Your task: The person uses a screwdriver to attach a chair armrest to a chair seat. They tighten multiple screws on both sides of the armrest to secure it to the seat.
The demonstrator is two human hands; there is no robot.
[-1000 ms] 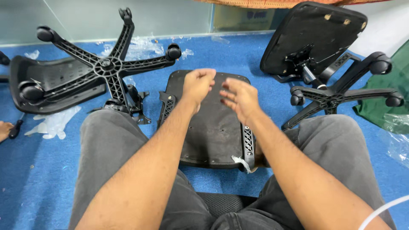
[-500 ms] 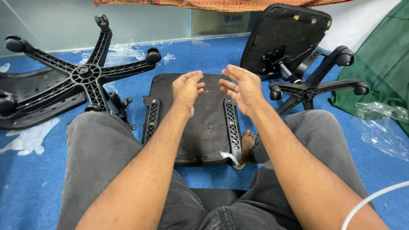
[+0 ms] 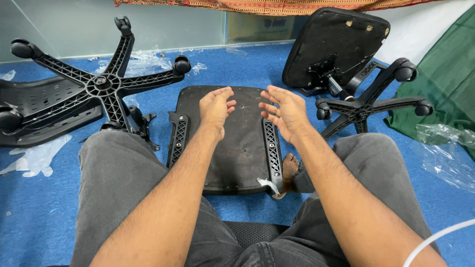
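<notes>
— While both forearms stretch out over grey-trousered knees, what are the hands doing?

— The left hand (image 3: 216, 105) and right hand (image 3: 283, 108) hover side by side, apart from each other, fingers loosely curled and spread, clamped on nothing. Both hang just above the far end of an upturned office chair seat pan (image 3: 237, 143).

— Where does that seat pan lie?

— On the blue carpet (image 3: 44, 207) between the person's legs, underside up, with ribbed black plastic brackets (image 3: 178, 136) along its left and right edges. A bare foot (image 3: 289, 168) touches its near right corner, beside a scrap of white tape (image 3: 267, 184).

— And around it?

— Toward the carpet's far left, a five-star chair base with casters (image 3: 106, 84) lies across a black perforated backrest (image 3: 39, 106). Toward the far right stands a second seat (image 3: 336, 42), tilted up, with another caster base (image 3: 368, 104) in front of it. A green cloth (image 3: 448, 84) covers the right edge; clear plastic wrap (image 3: 443, 153) lies beside it.
</notes>
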